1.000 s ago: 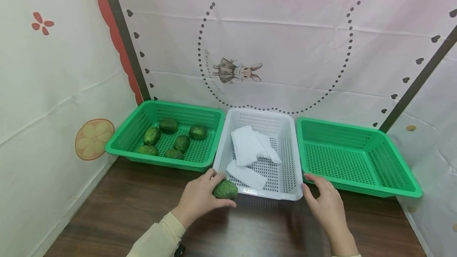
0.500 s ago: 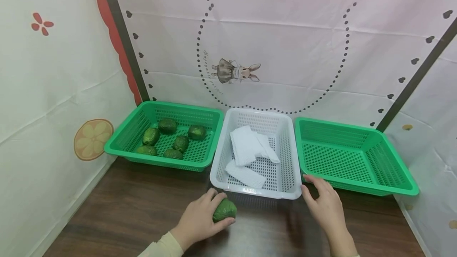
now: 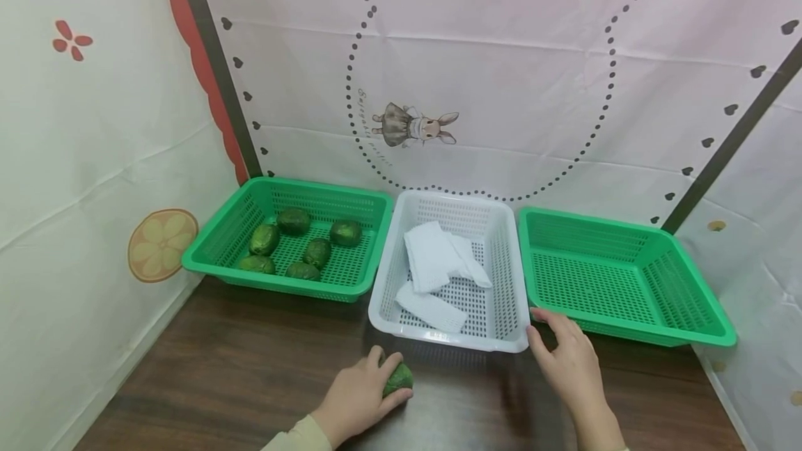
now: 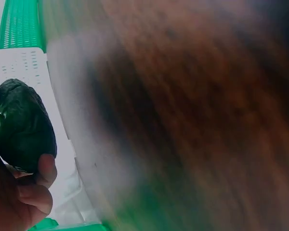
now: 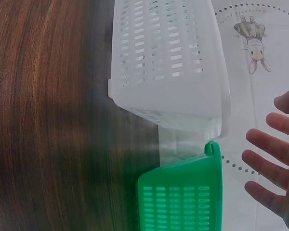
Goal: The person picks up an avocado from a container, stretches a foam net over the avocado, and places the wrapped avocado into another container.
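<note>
My left hand grips a dark green, wrinkled avocado low over the wooden table, in front of the white basket. In the left wrist view, fingers curl round the same avocado. Part of it is hidden behind the fingers in the head view. My right hand has its fingers spread and holds nothing. Its fingertips are right at the front corner where the white basket meets the right green basket. In the right wrist view the fingers are extended.
White folded cloths lie in the white basket. The left green basket bears several avocados. All three baskets stand in a row before a printed fabric backdrop, on the dark wooden table.
My left hand has drawn the avocado back from the white basket's front rim, down and towards me. The right hand has stayed nearly still.
</note>
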A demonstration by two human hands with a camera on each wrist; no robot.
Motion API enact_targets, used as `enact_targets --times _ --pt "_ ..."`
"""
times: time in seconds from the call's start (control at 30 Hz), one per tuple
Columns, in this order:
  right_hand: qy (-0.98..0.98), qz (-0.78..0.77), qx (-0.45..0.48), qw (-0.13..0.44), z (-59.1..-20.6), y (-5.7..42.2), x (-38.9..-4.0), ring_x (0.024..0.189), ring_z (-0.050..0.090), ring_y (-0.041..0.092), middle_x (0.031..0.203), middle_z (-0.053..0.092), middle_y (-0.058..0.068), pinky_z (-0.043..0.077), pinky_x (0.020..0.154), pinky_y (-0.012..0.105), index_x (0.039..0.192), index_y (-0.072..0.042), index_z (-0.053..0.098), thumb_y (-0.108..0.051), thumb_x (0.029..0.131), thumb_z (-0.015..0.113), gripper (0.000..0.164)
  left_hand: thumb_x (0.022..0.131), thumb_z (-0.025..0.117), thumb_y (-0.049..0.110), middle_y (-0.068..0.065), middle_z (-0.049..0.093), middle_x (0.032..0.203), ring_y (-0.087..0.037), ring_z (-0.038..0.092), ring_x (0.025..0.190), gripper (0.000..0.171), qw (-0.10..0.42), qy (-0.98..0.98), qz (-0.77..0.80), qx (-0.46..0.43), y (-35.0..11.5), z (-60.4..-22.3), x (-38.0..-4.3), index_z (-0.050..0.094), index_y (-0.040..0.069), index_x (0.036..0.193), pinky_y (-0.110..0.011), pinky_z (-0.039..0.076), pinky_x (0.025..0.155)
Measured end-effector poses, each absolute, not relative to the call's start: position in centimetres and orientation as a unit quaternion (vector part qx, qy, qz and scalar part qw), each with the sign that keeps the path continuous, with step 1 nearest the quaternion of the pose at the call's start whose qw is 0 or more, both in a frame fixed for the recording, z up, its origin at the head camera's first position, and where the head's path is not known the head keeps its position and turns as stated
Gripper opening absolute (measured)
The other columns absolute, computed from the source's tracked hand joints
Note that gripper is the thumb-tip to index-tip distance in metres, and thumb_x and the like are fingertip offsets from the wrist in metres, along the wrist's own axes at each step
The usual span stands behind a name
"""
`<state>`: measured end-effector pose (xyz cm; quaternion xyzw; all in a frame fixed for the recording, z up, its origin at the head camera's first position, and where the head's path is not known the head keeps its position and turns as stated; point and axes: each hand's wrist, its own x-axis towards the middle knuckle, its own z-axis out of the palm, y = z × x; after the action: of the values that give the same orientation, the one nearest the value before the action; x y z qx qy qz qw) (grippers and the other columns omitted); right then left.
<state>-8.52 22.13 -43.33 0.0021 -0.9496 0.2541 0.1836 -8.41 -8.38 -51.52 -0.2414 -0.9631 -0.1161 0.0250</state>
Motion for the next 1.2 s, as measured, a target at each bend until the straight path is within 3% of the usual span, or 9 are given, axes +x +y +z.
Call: enact_targets --times 0.4,0.87,1.2 --pt "-0.951 0.248 -0.001 0.187 -43.4 22.1 -8.6 0.102 0.043 0.024 0.106 0.054 0.001 0.031 0.08 0.045 0.109 -0.016 0.054 -0.03 0.08 0.054 0.033 0.073 0.046 0.045 -0.005 0.041 0.098 -0.017 0.046 0.076 0.052 0.032 -0.961 -0.09 -0.259 -7.6 -51.9 -9.4 0.041 0.019 0.117 -0.027 0.036 0.043" --pt "-0.951 0.249 0.001 0.183 -43.5 22.2 -8.7 0.103 0.042 0.026 0.107 0.053 0.003 0.03 0.081 0.046 0.109 -0.016 0.053 -0.033 0.081 0.051 0.033 0.071 0.05 0.047 -0.002 0.047 0.103 -0.018 0.047 0.081 0.053 0.064 -0.953 -0.063 -0.29 -7.8 -51.1 -9.6 0.043 0.022 0.117 -0.035 0.041 0.053" --pt "-0.947 0.256 0.01 0.193 -42.8 22.0 -8.9 0.103 0.042 0.025 0.106 0.053 0.004 0.031 0.08 0.046 0.11 -0.015 0.053 -0.033 0.082 0.05 0.033 0.069 0.052 0.049 -0.007 0.043 0.109 -0.021 0.047 0.09 0.061 0.07 -0.956 -0.066 -0.276 -8.2 -50.3 -9.3 0.037 0.022 0.121 -0.039 0.041 0.063"
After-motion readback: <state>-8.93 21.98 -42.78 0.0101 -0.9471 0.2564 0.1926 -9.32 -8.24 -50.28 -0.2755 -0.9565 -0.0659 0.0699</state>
